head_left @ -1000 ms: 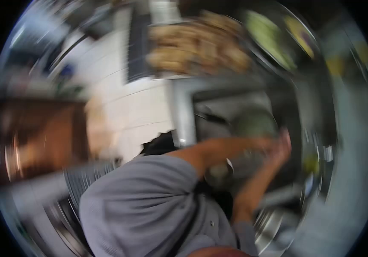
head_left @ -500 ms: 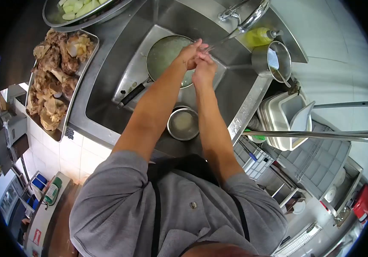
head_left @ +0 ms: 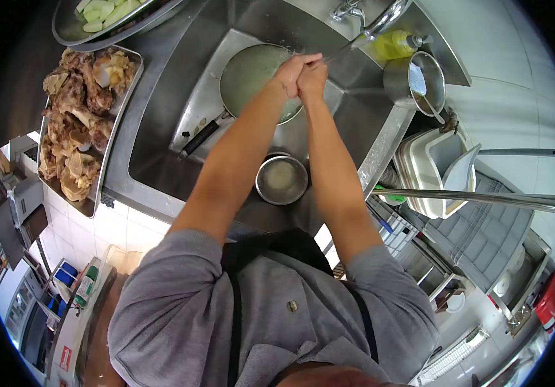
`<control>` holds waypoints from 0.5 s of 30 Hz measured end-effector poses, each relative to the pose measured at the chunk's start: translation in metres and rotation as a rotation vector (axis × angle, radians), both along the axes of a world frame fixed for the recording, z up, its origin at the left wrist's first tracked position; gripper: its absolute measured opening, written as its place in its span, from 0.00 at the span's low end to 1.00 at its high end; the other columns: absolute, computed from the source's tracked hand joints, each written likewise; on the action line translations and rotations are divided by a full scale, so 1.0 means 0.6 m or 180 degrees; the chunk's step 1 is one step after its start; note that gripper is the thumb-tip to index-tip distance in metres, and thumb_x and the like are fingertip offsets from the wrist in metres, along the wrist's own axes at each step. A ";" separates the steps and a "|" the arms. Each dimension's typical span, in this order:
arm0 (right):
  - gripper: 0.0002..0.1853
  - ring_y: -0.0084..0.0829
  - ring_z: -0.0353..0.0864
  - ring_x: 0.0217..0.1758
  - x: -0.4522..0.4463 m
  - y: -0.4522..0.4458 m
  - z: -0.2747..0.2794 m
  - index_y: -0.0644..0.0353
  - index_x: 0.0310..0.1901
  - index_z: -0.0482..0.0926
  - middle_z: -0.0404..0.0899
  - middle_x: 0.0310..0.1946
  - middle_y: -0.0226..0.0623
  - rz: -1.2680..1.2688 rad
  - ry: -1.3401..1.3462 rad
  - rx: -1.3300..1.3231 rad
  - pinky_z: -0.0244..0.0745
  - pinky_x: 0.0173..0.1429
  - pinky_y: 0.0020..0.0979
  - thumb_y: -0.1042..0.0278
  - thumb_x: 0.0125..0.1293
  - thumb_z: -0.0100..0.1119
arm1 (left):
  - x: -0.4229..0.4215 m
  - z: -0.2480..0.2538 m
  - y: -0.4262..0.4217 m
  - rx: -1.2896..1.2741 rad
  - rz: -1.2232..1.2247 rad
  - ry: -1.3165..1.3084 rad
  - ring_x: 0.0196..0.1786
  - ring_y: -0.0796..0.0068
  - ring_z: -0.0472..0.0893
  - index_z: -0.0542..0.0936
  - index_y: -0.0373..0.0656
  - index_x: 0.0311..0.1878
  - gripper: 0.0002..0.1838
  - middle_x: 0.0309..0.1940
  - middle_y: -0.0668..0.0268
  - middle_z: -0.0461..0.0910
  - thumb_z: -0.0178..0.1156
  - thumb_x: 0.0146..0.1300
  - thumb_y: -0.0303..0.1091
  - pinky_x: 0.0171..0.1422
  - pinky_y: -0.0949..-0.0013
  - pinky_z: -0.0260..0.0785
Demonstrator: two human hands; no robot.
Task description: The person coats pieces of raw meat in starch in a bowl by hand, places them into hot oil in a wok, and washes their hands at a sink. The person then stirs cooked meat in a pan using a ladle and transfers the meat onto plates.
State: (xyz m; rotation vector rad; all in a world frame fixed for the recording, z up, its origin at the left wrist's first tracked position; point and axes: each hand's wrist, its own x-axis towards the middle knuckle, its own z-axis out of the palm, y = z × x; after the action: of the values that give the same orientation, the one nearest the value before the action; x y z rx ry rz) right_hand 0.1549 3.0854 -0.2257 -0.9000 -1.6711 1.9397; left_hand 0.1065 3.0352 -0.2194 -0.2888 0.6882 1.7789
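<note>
My left hand (head_left: 292,72) and my right hand (head_left: 312,76) are pressed together over the sink (head_left: 161,122), beside the stream from the faucet (head_left: 387,20). The left fingers are closed and lie across the right hand, whose fingers are curled. No object shows between them; the palms are hidden. Below them a pan (head_left: 245,80) with cloudy greenish liquid rests in the sink, its black handle pointing to the lower left. A small round metal bowl (head_left: 281,180) with pale contents sits nearer to me, between my forearms.
At left is a tray of cooked bones with meat (head_left: 77,129). Cut pale green vegetables (head_left: 106,13) lie in a pan at the upper left. Right of the faucet are a yellow liquid bottle (head_left: 393,45) and a metal pot (head_left: 397,80). Stacked white tubs (head_left: 426,171) and a metal rail stand at right.
The view has steadied from blur a second ago. Since half a second ago, my joined hands have moved slightly up and right, and the left fingers have shifted over the right hand.
</note>
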 end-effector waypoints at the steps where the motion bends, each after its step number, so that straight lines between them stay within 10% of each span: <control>1: 0.08 0.38 0.79 0.41 0.000 0.015 0.009 0.68 0.41 0.79 0.81 0.36 0.45 0.0344 -0.0887 0.0608 0.74 0.46 0.35 0.75 0.64 0.53 | -0.001 0.005 -0.001 0.0004 -0.0016 0.0033 0.36 0.61 0.81 0.80 0.43 0.36 0.11 0.35 0.61 0.83 0.63 0.64 0.42 0.46 0.55 0.73; 3: 0.10 0.51 0.80 0.46 0.002 0.022 0.019 0.65 0.44 0.78 0.80 0.41 0.54 0.0679 -0.1763 0.1223 0.74 0.53 0.38 0.75 0.63 0.53 | 0.003 0.011 -0.005 -0.0359 0.0305 -0.0050 0.38 0.66 0.81 0.80 0.42 0.39 0.10 0.35 0.62 0.82 0.59 0.67 0.39 0.49 0.61 0.75; 7: 0.26 0.56 0.72 0.64 0.071 -0.039 0.050 0.67 0.60 0.71 0.73 0.60 0.58 0.1591 -0.0442 0.2360 0.69 0.64 0.42 0.79 0.57 0.54 | -0.057 -0.149 -0.002 -0.0803 0.0040 0.0482 0.37 0.66 0.80 0.80 0.42 0.42 0.10 0.33 0.64 0.81 0.56 0.70 0.38 0.47 0.60 0.75; 10: 0.45 0.55 0.49 0.79 0.106 -0.053 0.073 0.71 0.74 0.50 0.46 0.76 0.60 0.2172 -0.0808 0.3049 0.51 0.81 0.40 0.87 0.52 0.54 | -0.045 -0.096 -0.013 -0.1427 -0.0087 0.0125 0.37 0.67 0.80 0.79 0.39 0.44 0.14 0.31 0.65 0.79 0.55 0.72 0.41 0.46 0.62 0.76; 15: 0.37 0.53 0.60 0.75 0.097 0.001 0.112 0.72 0.68 0.62 0.60 0.70 0.61 0.2689 -0.1287 0.4646 0.55 0.78 0.42 0.82 0.53 0.58 | 0.040 0.088 -0.034 0.0191 0.1041 -0.0164 0.31 0.66 0.79 0.76 0.38 0.38 0.10 0.31 0.63 0.78 0.58 0.71 0.36 0.37 0.60 0.77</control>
State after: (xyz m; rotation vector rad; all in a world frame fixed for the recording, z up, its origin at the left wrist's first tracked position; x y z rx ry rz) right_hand 0.2131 3.0863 -0.1585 0.0824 -3.1705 0.2770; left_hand 0.1305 3.0147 -0.1669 -0.4240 0.5731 2.0908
